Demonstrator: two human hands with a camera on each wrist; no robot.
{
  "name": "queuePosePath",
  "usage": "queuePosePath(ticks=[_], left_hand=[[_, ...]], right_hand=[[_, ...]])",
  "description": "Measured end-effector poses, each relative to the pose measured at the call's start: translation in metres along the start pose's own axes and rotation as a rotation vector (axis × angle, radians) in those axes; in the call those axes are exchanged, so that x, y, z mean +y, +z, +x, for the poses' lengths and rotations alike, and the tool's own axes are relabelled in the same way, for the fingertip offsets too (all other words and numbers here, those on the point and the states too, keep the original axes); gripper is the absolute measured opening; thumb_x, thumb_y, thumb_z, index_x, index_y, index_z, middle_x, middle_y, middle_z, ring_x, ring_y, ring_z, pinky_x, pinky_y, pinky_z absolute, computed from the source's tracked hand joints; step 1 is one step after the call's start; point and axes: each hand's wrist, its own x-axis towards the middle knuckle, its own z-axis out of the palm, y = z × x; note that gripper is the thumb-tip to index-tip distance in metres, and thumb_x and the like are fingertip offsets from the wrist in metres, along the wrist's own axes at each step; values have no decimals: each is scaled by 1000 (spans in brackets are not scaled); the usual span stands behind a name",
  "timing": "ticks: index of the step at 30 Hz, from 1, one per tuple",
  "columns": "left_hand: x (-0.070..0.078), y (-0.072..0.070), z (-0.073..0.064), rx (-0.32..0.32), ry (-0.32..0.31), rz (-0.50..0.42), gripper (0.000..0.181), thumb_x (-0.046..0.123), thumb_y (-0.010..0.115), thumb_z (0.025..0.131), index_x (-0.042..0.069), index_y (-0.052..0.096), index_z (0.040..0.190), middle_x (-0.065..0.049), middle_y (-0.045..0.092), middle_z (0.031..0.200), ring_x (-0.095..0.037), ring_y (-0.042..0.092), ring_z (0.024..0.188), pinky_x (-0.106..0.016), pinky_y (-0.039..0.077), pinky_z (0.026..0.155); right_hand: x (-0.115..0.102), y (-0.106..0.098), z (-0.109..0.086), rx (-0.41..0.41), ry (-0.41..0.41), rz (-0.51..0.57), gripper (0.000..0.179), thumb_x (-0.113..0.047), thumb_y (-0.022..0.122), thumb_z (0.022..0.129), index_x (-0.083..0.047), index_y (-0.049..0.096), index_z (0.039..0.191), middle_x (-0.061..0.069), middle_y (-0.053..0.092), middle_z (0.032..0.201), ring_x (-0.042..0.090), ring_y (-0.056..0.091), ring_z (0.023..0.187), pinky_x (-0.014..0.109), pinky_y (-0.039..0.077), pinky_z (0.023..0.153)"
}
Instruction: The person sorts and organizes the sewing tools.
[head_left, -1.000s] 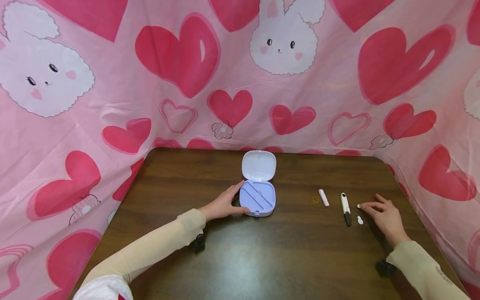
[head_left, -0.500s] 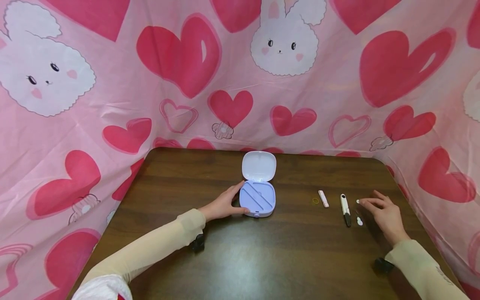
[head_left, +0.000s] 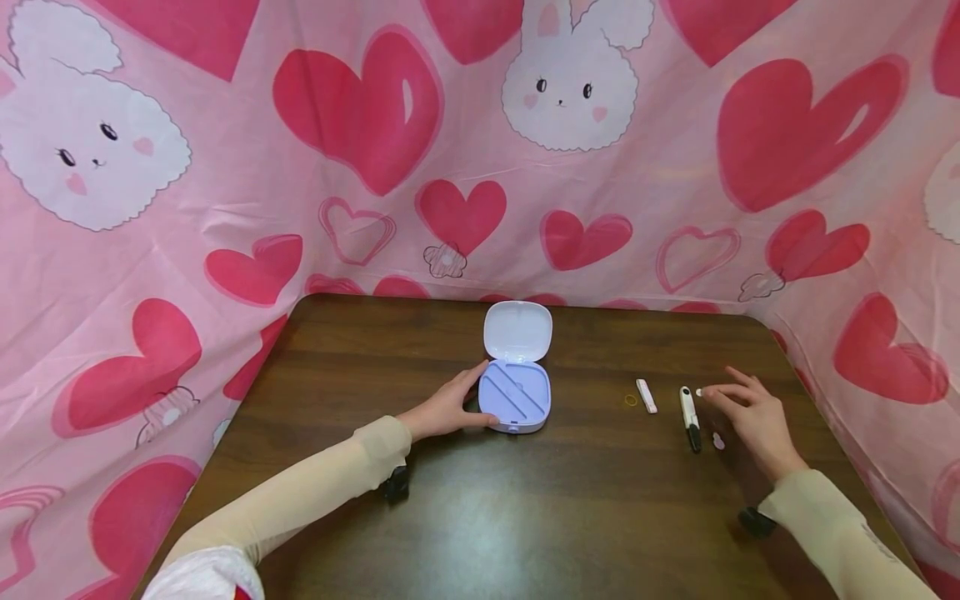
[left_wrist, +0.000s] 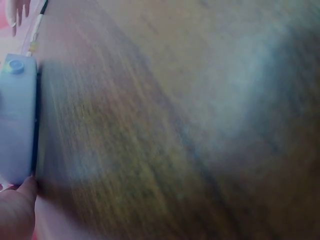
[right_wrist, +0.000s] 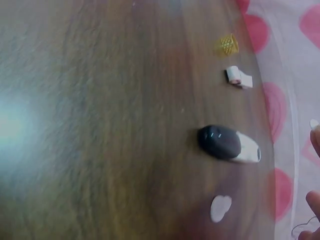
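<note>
A lilac plastic case stands on the table with its white lid raised at the back. Two slanting ridges cross its inner tray. My left hand grips the case at its left side, thumb at the front corner and fingers behind. In the left wrist view, the thumb touches the case's end. Over the table's right part, my right hand pinches a small white piece between thumb and index finger, other fingers spread. It is too small to tell its kind.
Below the right hand lies a flat white rounded piece. Left of it are a white tool with a black end, a small white-pink bar and a gold dimpled thimble. Pink heart-patterned cloth hangs behind the table.
My right hand has lifted the small white piece and moved left and away from me, towards the white tool. The left hand and the case have stayed put.
</note>
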Motion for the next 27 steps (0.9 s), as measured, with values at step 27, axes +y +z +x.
queuePosePath(ticks=[27], left_hand=[[1, 0, -1, -12, -15, -12, 106, 34, 83, 91, 8, 14, 167, -17, 29, 167, -32, 34, 152, -45, 36, 121]], right_hand=[[-48, 40, 2, -74, -109, 40, 33, -20, 72, 100, 12, 73, 108, 33, 40, 157, 55, 9, 154, 76, 7, 119]])
